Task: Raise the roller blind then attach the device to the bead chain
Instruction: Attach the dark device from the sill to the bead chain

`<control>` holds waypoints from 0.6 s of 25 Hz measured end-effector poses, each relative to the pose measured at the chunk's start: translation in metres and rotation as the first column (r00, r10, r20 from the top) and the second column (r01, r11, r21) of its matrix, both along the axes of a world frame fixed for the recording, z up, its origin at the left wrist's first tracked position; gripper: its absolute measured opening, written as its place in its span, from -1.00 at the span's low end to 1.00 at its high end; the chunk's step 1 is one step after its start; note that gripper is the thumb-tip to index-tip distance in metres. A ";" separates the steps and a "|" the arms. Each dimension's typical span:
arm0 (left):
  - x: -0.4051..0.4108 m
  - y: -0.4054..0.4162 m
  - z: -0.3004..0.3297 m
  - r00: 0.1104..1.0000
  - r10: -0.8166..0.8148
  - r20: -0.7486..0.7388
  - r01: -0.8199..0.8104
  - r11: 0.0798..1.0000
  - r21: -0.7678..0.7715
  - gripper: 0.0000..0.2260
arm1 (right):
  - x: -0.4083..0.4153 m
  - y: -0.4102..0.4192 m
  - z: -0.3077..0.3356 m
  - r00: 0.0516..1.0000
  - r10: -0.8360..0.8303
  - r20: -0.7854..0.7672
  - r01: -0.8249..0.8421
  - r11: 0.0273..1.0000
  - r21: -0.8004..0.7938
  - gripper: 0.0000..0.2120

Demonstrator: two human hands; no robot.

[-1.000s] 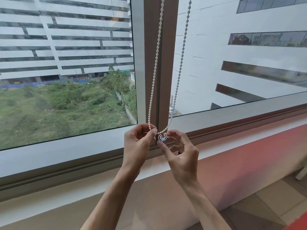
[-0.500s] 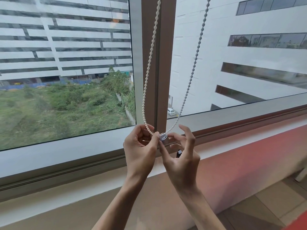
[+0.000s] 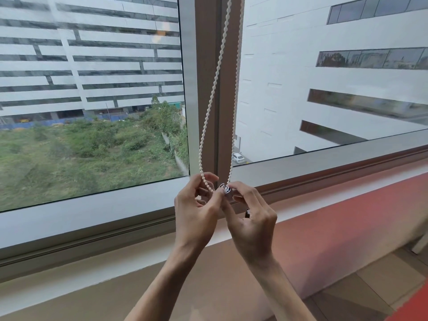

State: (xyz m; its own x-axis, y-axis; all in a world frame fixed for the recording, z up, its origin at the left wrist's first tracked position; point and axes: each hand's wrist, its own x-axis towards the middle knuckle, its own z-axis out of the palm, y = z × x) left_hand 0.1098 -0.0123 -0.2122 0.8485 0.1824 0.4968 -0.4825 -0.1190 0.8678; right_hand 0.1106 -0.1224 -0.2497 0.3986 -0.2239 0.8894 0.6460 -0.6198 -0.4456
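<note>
A white bead chain (image 3: 214,84) hangs as a loop in front of the brown window post, its two strands meeting low between my hands. My left hand (image 3: 196,212) pinches the left strand just above the loop's bottom. A small round clear device (image 3: 225,188) sits at the loop's bottom, held by the fingertips of my right hand (image 3: 251,218). The right strand runs straight up from the device. No blind fabric is in view; both panes are uncovered.
The brown window post (image 3: 206,66) stands between two glass panes, with a grey sill (image 3: 92,218) below. A small dark part (image 3: 247,213) shows on the frame behind my right hand. A reddish wall ledge (image 3: 347,216) runs to the right, with tiled floor (image 3: 382,286) beneath.
The right strand has swung back in from the right and now hangs almost straight. Both hands have stayed at the loop's bottom, fingers closing tighter round the device.
</note>
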 end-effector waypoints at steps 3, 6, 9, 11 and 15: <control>0.002 0.014 0.017 0.978 -0.206 0.031 0.199 0.966 0.163 -0.60 | -0.004 -0.006 0.006 0.986 0.156 -0.061 -0.151 0.986 0.074 -0.78; 0.009 0.027 0.030 0.890 -0.452 -0.063 0.454 0.866 0.208 -0.69 | -0.009 -0.008 0.013 0.915 0.386 -0.115 -0.351 0.904 0.243 -0.76; 0.009 0.029 0.029 0.844 -0.529 -0.090 0.536 0.823 0.189 -0.77 | -0.013 -0.011 0.019 0.814 0.569 -0.115 -0.486 0.777 0.401 -0.74; 0.008 0.027 0.025 0.849 -0.521 -0.085 0.528 0.836 0.148 -0.77 | -0.014 -0.013 0.024 0.753 0.647 -0.116 -0.533 0.704 0.468 -0.74; 0.009 0.024 0.015 0.806 -0.581 -0.109 0.591 0.801 0.094 -0.68 | -0.016 -0.014 0.035 0.676 0.727 -0.122 -0.545 0.605 0.580 -0.73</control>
